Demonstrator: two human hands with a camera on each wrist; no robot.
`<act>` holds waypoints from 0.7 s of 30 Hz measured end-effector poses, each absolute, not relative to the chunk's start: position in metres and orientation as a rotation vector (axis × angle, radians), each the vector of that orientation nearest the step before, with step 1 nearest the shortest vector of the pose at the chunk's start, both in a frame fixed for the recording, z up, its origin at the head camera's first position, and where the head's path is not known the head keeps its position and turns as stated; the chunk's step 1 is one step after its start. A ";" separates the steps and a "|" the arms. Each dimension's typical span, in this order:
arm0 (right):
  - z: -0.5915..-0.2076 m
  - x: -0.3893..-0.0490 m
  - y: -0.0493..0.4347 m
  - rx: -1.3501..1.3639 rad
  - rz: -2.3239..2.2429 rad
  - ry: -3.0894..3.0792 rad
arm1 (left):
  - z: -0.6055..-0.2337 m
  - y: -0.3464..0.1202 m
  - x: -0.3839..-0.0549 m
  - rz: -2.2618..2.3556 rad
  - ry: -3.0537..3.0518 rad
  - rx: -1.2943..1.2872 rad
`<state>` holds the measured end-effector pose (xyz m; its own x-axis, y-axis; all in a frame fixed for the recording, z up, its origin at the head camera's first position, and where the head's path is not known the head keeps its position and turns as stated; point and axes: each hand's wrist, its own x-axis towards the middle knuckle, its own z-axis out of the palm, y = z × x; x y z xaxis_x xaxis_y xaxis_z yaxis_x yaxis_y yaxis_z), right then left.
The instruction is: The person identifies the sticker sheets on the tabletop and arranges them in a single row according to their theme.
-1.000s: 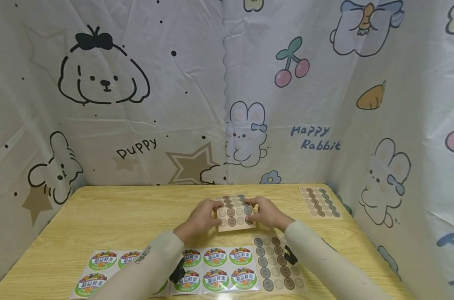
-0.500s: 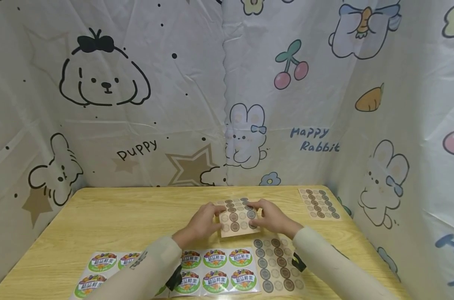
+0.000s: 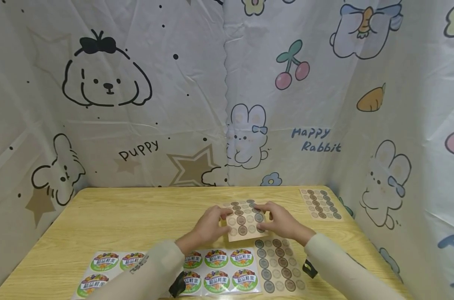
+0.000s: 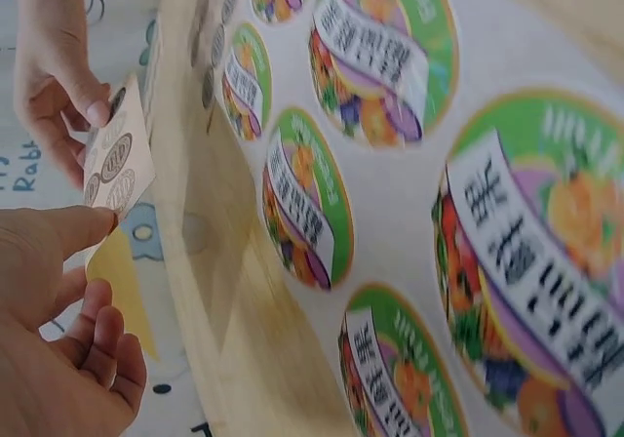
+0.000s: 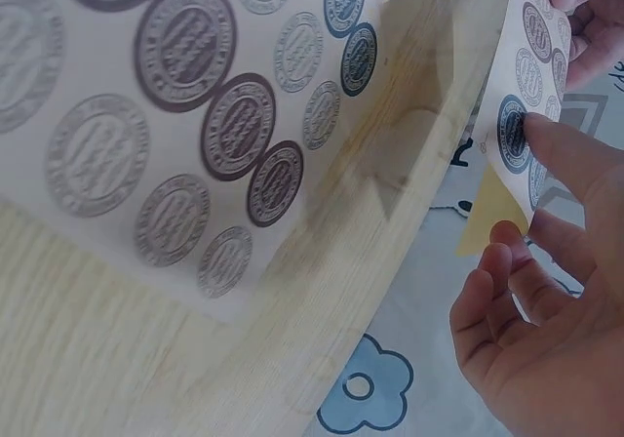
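Observation:
A small tan sheet of round stickers [image 3: 246, 221], with brown, grey and pale circles in columns, is held up over the middle of the table. My left hand [image 3: 208, 226] pinches its left edge between thumb and fingers. On the opposite edge my right hand [image 3: 283, 221] pinches in the same way. In the left wrist view the sticker sheet [image 4: 122, 154] stands tilted between both hands, its yellowish back partly showing. The right wrist view has the thumb of my right hand [image 5: 556, 281] on the printed face, the fingers behind.
White sheets of fruit-label stickers [image 3: 217, 271] lie at the table's front, partly under the left forearm. Beside them is a longer tan sticker sheet [image 3: 275, 266], near the right forearm. Another tan sheet [image 3: 320, 204] lies at the back right. A printed curtain [image 3: 189, 83] encloses the wooden table [image 3: 137, 212].
Both hands have moved slightly right and toward the front, carrying the held sticker sheet with them. The sheets on the table have stayed put.

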<state>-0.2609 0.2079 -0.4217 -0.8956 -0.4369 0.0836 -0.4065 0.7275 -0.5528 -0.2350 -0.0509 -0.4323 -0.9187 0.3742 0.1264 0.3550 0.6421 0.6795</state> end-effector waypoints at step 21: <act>-0.414 -0.235 0.235 -0.712 -0.909 2.877 | -0.431 -0.026 -0.214 1.257 2.788 0.568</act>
